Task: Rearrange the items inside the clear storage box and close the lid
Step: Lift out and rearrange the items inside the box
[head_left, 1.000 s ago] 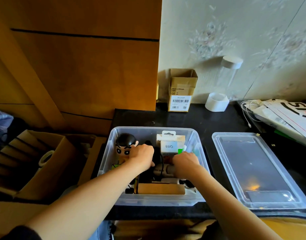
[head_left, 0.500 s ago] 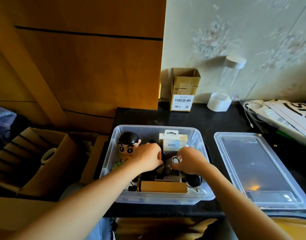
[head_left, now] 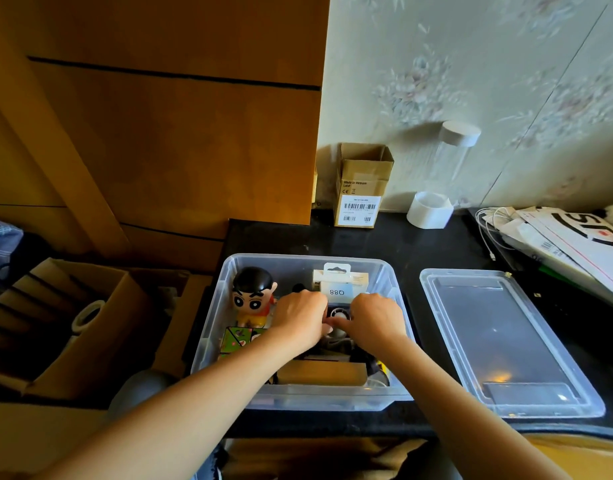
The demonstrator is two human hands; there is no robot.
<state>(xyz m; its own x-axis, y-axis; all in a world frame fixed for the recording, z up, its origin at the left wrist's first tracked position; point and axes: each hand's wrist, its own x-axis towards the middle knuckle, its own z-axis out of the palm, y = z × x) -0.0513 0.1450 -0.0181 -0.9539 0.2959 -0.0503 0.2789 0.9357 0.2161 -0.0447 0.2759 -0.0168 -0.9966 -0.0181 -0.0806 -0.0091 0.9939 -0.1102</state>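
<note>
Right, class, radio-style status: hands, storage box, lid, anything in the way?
Both hands in the clear box: left hand and right hand curled on a small round item; exact grip hidden. Lid off, flat beside box. Figurine upright inside, far-left corner.

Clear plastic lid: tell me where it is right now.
In the head view, the clear plastic lid lies flat on the black countertop, just right of the clear storage box.

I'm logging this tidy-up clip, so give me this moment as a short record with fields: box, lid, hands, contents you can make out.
box: clear storage box, open, on the dark counter
lid: clear lid, flat on the counter, right of the box
left hand: left hand, inside the box, fingers curled down among the items
right hand: right hand, inside the box, beside the left
held item: hidden under the hands
contents: cartoon figurine, white packet marked 880, brown box
</note>
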